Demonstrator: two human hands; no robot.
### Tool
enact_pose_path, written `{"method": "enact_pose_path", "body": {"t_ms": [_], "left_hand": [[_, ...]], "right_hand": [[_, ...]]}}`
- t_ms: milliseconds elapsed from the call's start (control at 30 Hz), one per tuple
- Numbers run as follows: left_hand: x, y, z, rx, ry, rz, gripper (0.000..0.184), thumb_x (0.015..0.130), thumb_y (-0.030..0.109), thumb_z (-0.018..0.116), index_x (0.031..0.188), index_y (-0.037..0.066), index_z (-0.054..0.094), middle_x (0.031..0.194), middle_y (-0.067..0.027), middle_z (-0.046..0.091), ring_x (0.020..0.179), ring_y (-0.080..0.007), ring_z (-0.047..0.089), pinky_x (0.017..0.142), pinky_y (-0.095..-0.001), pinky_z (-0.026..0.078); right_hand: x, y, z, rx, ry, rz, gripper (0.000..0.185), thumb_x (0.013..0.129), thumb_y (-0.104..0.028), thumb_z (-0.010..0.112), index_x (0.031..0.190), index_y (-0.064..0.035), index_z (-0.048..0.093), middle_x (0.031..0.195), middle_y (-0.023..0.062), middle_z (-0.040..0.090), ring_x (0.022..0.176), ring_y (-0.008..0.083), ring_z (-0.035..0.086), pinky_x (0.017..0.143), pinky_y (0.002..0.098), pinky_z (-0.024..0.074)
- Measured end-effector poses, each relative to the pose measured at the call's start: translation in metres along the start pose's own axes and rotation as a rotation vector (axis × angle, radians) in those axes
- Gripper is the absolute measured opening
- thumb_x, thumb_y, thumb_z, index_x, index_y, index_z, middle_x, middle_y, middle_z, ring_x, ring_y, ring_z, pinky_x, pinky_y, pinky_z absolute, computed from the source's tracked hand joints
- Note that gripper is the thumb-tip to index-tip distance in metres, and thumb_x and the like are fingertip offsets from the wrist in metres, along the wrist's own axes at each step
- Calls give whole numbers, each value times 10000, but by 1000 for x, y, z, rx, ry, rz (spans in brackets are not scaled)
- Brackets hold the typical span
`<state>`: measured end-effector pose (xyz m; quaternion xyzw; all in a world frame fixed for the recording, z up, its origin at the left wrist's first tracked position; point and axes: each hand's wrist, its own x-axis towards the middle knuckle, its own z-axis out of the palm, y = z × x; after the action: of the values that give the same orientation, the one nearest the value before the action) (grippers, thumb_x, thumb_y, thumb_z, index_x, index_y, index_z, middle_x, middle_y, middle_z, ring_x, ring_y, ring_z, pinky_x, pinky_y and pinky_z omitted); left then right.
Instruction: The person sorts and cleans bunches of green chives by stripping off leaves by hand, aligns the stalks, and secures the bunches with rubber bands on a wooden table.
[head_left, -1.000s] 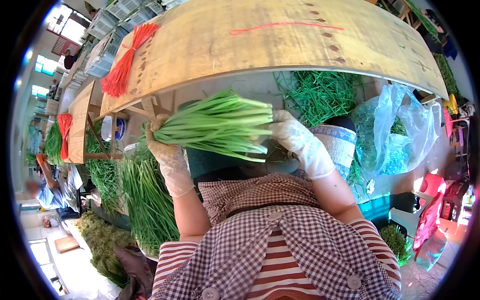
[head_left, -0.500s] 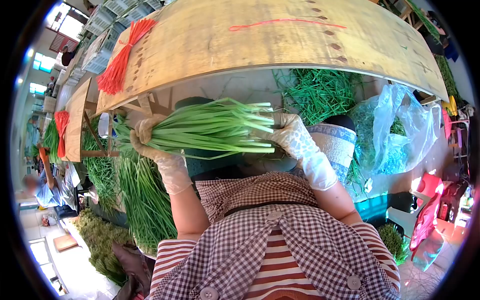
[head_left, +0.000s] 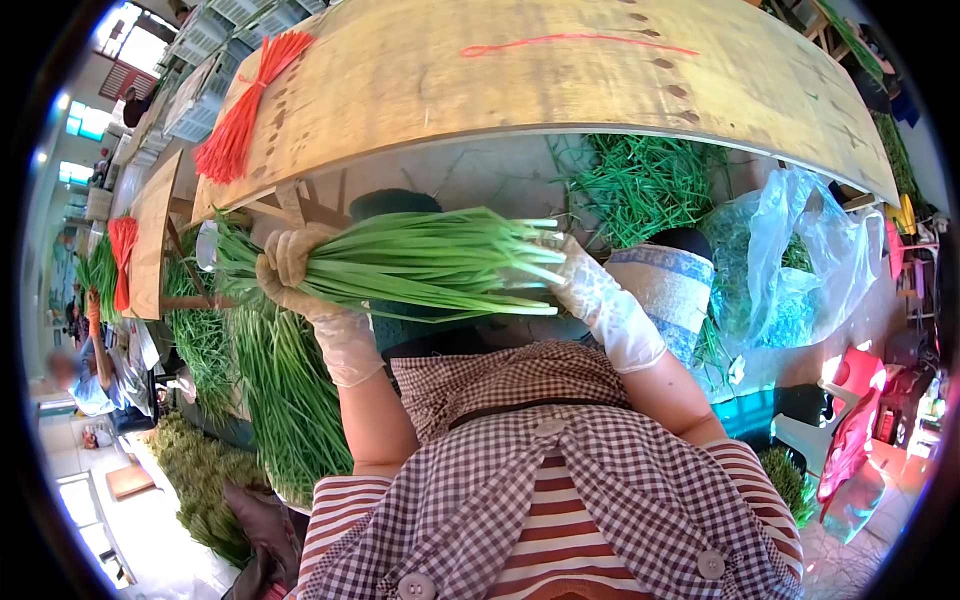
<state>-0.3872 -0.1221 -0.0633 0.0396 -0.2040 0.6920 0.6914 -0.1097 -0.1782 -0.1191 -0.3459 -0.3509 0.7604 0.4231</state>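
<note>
A bunch of garlic chives lies level across my lap, its white stem ends to the right and its green tips to the left. My left hand, in a brownish work glove with a clear plastic cuff, is wrapped round the leafy part. At the stem ends is my right hand, in a pale patterned glove; its fingers close about the stems and are partly hidden by them. More long chives are heaped beside my left forearm.
A wooden table stands ahead, bearing a bundle of red ties and one loose red tie. Green trimmings cover floor below. A clear plastic bag stands right. Another person sits far left.
The bunch has tilted slightly, and its stem ends have shifted a little down and right. My right hand has moved slightly down along the stem ends; my left keeps its grip.
</note>
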Motion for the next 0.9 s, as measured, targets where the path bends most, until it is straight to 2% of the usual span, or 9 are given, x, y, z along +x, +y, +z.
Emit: {"method": "enact_pose_path", "body": {"t_ms": [100, 267, 400, 467, 533, 600, 633, 733, 900], "left_hand": [[1, -1, 0, 3, -45, -52, 268, 821, 46, 556, 630, 148, 399, 504, 57, 406, 468, -60, 428, 613, -225, 426], [2, 8, 1, 8, 1, 3, 272, 818, 53, 560, 628, 152, 392, 501, 61, 399, 469, -64, 419, 585, -224, 418], [3, 36, 8, 63, -23, 147, 288, 800, 17, 586, 631, 155, 398, 499, 64, 401, 456, -61, 397, 513, -196, 377], [2, 44, 9, 112, -25, 224, 288, 799, 13, 582, 629, 154, 396, 496, 61, 397, 451, -61, 394, 504, -199, 372], [2, 42, 4, 57, -66, 176, 282, 801, 7, 574, 628, 148, 402, 493, 57, 397, 459, -60, 400, 498, -201, 367], [4, 30, -2, 20, -89, 133, 281, 798, 8, 572, 622, 148, 403, 492, 58, 397, 463, -59, 404, 499, -201, 368], [5, 23, -3, -1, -70, 123, 283, 796, 10, 572, 617, 149, 402, 491, 59, 398, 465, -59, 407, 502, -200, 370], [3, 12, 0, -31, -34, 110, 291, 787, 15, 573, 603, 154, 397, 489, 63, 402, 469, -58, 416, 510, -195, 378], [2, 14, -4, -7, -50, 125, 273, 789, 4, 585, 633, 139, 406, 485, 54, 403, 445, -74, 428, 592, -229, 426]], "right_hand": [[1, 1, 0, 9, 135, 9, 357, 857, -131, 697, 1160, 37, 610, 1069, 103, 682, 899, 114, 653, 786, 249, 545], [-10, -8, -15, -715, 287, 3, 262, 799, -109, 755, 999, 51, 700, 896, 120, 718, 771, 92, 630, 723, 230, 521], [-21, -12, -101, -412, 508, -71, 273, 738, -67, 763, 1000, -9, 711, 969, 134, 712, 860, 160, 649, 827, 283, 522], [-24, 0, -129, -696, 779, -86, 348, 742, -74, 778, 1068, -4, 680, 1075, 137, 689, 918, 152, 640, 847, 280, 523], [-16, 10, -100, -558, 475, -225, 372, 754, -77, 785, 1106, -31, 672, 1140, 104, 672, 983, 149, 630, 895, 265, 508], [-22, -14, -26, -273, 235, -79, 377, 755, -109, 798, 1110, -55, 685, 1112, 99, 685, 991, 147, 634, 919, 270, 498], [-20, -11, -7, -225, 274, 60, 374, 772, -97, 785, 1122, -25, 676, 1057, 108, 701, 956, 139, 644, 898, 259, 503], [-6, 5, 19, -90, 226, -98, 310, 801, -96, 768, 1073, 27, 682, 973, 96, 713, 857, 115, 648, 815, 226, 513], [-2, 8, 26, -44, 261, -55, 259, 832, -108, 746, 1050, 21, 693, 968, 71, 712, 856, 94, 635, 786, 228, 509]]}}
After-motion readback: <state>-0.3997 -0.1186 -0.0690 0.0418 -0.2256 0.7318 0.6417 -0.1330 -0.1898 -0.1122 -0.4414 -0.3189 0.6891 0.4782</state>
